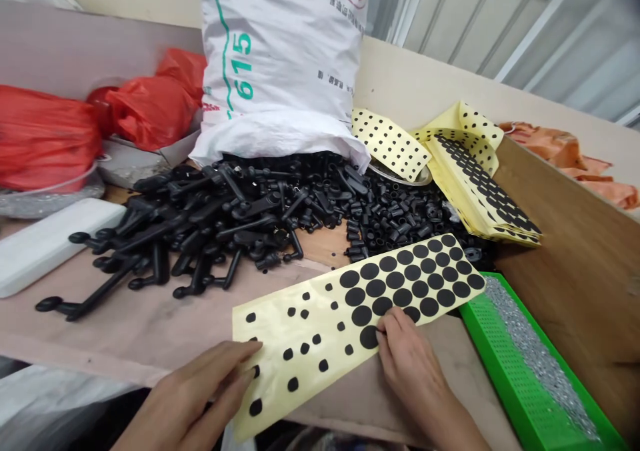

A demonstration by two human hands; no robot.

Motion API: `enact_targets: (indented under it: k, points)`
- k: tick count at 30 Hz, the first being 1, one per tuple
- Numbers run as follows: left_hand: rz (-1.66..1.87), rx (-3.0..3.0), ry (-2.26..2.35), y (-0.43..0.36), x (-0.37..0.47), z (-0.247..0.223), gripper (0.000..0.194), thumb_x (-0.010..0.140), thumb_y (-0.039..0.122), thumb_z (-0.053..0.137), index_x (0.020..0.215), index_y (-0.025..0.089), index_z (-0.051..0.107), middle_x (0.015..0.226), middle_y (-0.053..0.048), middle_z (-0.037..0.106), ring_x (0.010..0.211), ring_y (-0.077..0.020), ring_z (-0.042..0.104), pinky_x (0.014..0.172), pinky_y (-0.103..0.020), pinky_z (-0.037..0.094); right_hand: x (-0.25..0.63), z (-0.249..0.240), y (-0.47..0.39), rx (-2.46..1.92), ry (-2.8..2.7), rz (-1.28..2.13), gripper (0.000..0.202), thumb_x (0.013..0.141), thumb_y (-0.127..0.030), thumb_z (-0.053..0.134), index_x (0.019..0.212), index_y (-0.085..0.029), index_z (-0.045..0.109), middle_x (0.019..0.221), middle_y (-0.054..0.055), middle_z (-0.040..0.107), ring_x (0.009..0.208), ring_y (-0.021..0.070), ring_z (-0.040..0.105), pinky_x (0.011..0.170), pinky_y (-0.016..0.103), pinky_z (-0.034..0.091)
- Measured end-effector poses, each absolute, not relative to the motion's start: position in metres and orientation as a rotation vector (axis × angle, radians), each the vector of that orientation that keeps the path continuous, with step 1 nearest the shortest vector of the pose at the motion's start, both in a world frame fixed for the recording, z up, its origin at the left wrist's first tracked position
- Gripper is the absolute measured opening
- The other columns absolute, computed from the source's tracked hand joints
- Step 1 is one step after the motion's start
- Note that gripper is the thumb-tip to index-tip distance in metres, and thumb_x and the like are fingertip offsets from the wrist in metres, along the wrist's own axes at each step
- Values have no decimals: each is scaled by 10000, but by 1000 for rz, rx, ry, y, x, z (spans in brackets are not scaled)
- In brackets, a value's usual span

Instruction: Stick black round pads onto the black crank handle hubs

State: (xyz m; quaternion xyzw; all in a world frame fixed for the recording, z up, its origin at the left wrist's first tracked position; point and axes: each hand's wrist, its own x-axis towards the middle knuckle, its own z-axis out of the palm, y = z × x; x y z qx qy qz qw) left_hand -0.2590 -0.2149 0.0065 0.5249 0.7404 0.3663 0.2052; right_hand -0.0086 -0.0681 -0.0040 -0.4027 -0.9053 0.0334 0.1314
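A pale yellow sheet of black round stickers (273,334) lies slantwise across the middle. Large black discs fill its right half, while small scattered black dots mark the left half. My left hand (195,397) grips the sheet at its left edge, fingers on top. At the lower edge, my right hand (413,357) is closed with its fingertips pinching at the rim of a black round sticker (369,337). That sticker seems to rest on the sheet still; how far its edge is lifted is hidden by the fingers.
Behind the sheet lie heaps of black crank handles (200,217) and small black caps (395,217), under a white sack (285,51). More sticker sheets (480,177) stand at right, by a wooden board (565,277) and green tray (493,344). Red bags (45,137) and a white block (55,244) sit left.
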Motion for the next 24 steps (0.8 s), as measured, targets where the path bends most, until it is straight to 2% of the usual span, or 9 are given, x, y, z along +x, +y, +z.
enact_targets:
  k: [5, 11, 16, 24]
  points:
    - [1008, 1498, 2023, -214, -256, 3, 231, 781, 403, 543, 922, 263, 661, 866, -14, 712, 681, -186, 642, 622, -202, 501, -9, 2, -70, -1162, -2581, 326, 146, 803, -89, 396, 718, -203, 429, 733, 31, 496, 670, 171, 509, 590, 283, 437]
    - [1030, 1465, 1967, -213, -257, 2, 241, 770, 405, 554, 925, 259, 665, 932, 5, 706, 773, -209, 650, 678, -197, 508, -12, -2, -72, -1182, -2614, 238, 182, 847, -114, 358, 696, -194, 418, 733, 55, 498, 679, 200, 495, 610, 335, 406]
    - [1044, 1431, 1966, -214, -256, -2, 217, 769, 378, 579, 932, 270, 673, 986, -4, 702, 823, -194, 653, 706, -174, 493, -11, 3, -72, -1183, -2577, 508, 162, 798, -72, 410, 700, -199, 400, 730, 23, 500, 690, 175, 505, 626, 309, 392]
    - [1031, 1442, 1973, -214, -256, -1, 224, 786, 386, 551, 930, 253, 661, 948, -4, 703, 796, -183, 650, 678, -172, 493, -14, -10, -77, -1154, -2621, 156, 171, 845, -92, 373, 721, -188, 440, 738, 47, 495, 701, 209, 484, 631, 354, 369]
